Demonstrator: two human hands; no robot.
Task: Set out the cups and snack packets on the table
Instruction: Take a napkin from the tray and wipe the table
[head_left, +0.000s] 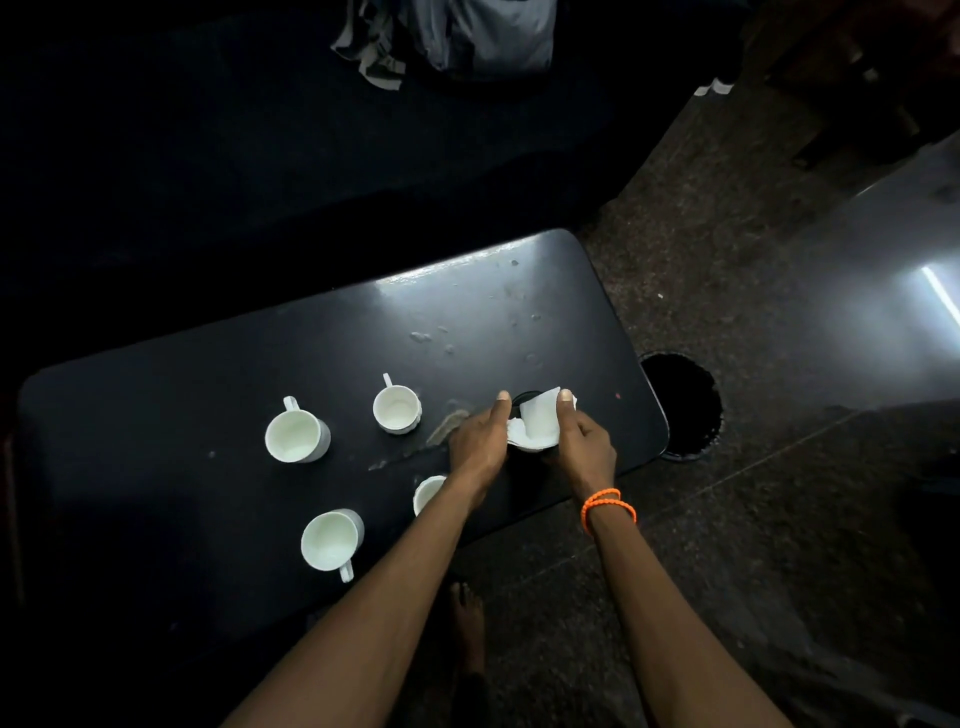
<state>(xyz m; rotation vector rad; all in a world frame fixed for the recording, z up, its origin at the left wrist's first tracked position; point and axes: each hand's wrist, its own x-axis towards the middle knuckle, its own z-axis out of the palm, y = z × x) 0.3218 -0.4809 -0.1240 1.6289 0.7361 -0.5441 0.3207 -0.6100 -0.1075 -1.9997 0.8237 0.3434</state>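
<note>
The scene is dim, and much of the upper left of the frame is nearly black; only a heap of pale cloth (457, 36) at the top centre stands out there. The dark table (156, 415) runs slantwise across the middle, its near left corner fading into shadow and its right end rounded off just beside a black round opening (683, 405) in the speckled floor (727, 519).

Four white cups stand on the table. One (296, 434) is left of centre with its handle pointing up the frame, one (396, 409) sits just right of it, and one (331, 540) is lower down near the front edge, handle toward the viewer. The fourth cup (428, 492) is mostly hidden behind the left forearm, only a sliver of rim showing.

Both hands meet near the right end of the table. The left hand (480, 441) and the right hand (584, 449) each pinch a white packet (537, 421) between thumb and curled fingers, one on either side. A dark round thing under the packet is too shadowed to make out. The right wrist wears an orange band (608, 506). A bare foot (467, 618) shows faintly on the floor between the forearms.

The table's left half and far strip are bare, with pale smears in the glare toward its upper right. Floor lies open to the right, with a bright streak at the right edge.
</note>
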